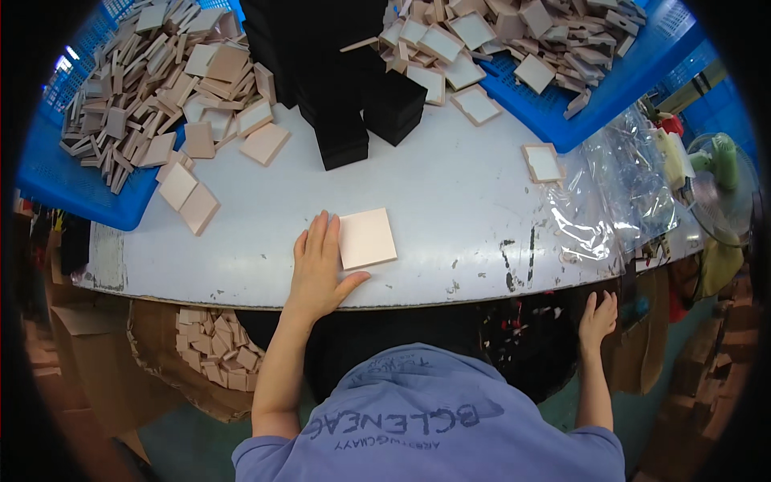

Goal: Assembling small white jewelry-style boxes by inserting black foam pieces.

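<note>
left hand [319, 269] flat, open beside pink square tile [367, 238] (touching); right hand [598, 316] open, empty below table [450, 201].

A scuffed white table [450, 193] stands over a greenish floor [189, 446], with cardboard boxes [161, 361] underneath.

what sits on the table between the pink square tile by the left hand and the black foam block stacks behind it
Nothing: in the head view only bare white tabletop separates the pink square tile from the black foam block stacks.

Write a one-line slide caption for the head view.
Left hand flat beside a pink square tile on the white table, right hand below its edge, blue crates of tiles behind.
</note>
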`<action>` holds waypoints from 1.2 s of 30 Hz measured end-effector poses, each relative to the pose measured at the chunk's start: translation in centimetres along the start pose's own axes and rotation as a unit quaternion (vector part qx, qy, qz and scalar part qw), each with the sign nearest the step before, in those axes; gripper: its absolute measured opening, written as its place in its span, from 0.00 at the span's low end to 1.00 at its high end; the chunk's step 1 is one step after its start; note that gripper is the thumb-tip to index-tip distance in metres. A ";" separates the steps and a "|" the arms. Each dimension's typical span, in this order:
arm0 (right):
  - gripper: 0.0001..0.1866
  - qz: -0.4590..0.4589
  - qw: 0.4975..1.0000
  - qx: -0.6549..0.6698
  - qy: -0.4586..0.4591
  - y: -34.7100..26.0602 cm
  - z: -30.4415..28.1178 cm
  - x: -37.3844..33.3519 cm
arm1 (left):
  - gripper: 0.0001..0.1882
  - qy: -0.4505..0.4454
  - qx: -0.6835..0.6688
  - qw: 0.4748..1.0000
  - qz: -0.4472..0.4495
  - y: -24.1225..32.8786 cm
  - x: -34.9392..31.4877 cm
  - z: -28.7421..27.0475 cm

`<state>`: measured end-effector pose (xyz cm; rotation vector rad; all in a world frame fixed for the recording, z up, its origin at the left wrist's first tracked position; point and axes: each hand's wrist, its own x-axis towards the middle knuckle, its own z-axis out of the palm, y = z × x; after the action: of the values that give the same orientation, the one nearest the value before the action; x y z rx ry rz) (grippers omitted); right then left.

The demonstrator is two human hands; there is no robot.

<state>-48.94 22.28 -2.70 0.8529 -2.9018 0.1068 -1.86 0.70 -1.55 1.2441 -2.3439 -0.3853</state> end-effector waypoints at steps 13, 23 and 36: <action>0.21 -0.697 0.635 0.328 -0.055 -16.5 -3.4 -7.4 | 0.23 0.127 -0.008 0.986 0.105 -0.6 -12.0 3.2; 0.28 -0.696 0.640 0.304 -0.118 -25.2 -2.2 -5.0 | 0.20 0.273 -0.007 0.960 -0.054 -2.2 -12.0 0.1; 0.28 -0.711 0.661 0.194 -0.137 -27.7 -2.8 -5.7 | 0.23 0.216 0.137 0.964 -0.071 -27.3 10.2 -15.7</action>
<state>-28.86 2.40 0.29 3.0147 -1.4817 0.4408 20.51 -23.44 2.42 1.4571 -1.9814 0.1651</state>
